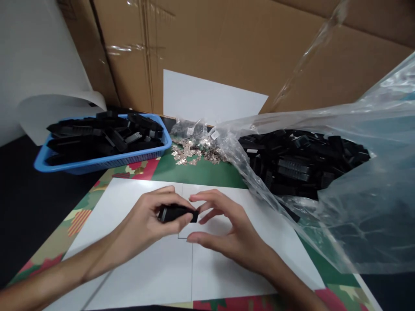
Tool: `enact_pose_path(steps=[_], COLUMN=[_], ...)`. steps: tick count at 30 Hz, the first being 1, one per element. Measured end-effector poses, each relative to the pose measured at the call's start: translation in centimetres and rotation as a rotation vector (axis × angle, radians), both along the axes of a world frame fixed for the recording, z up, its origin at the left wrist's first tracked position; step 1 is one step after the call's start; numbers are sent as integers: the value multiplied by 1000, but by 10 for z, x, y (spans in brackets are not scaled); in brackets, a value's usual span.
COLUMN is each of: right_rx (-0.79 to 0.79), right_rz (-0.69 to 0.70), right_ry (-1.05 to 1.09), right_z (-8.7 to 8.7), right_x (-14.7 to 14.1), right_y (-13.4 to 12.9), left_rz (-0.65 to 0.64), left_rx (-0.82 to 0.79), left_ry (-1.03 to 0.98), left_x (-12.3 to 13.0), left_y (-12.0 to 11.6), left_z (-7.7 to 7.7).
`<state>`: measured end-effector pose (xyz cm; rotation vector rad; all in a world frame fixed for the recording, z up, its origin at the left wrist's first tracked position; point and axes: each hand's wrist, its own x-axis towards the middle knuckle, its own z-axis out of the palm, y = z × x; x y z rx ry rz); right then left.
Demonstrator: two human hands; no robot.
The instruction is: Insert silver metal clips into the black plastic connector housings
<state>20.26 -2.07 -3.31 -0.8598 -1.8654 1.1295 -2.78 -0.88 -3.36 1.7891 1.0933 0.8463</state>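
My left hand (162, 214) is closed around a black plastic part (177, 212), holding it over the white paper sheet (145, 276). Just to the right, my right hand (223, 220) has its thumb and fingers apart, with nothing between them. Its fingertips are close to the right end of the black part; whether one touches it I cannot tell. Thin dark lines run across the sheet below the hands.
A blue basket (97, 164) of black parts stands at the back left. Small metal pieces (188, 152) lie at the back middle. On the right, a clear plastic bag (366, 216) holds more black parts (292, 166). Behind stands a cardboard box (220, 39).
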Motion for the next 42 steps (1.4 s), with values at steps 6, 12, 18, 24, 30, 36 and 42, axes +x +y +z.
enact_pose_path(steps=[6, 12, 18, 24, 30, 36, 42], right_rx=[-122, -167, 49, 605, 718, 729, 747], right_rz=[11, -5, 131, -151, -299, -326, -334], right_ry=[-11, -114, -115, -177, -212, -334, -394], right_z=[3, 5, -2, -23, -26, -22, -19], right_x=[7, 11, 10, 2, -11, -11, -12], right_y=[6, 11, 10, 7, 2, -1, -2], left_rz=[15, -47, -103, -109, -140, -120, -122], left_rx=[205, 259, 221, 236, 199, 143, 155], left_ry=[49, 72, 33, -23, -100, -146, -182], left_x=[-1, -4, -3, -5, -8, -4, -2], left_y=[-14, -15, -15, 0, 5, 4, 6], left_z=[-4, -12, -8, 2, -2, -3, -2])
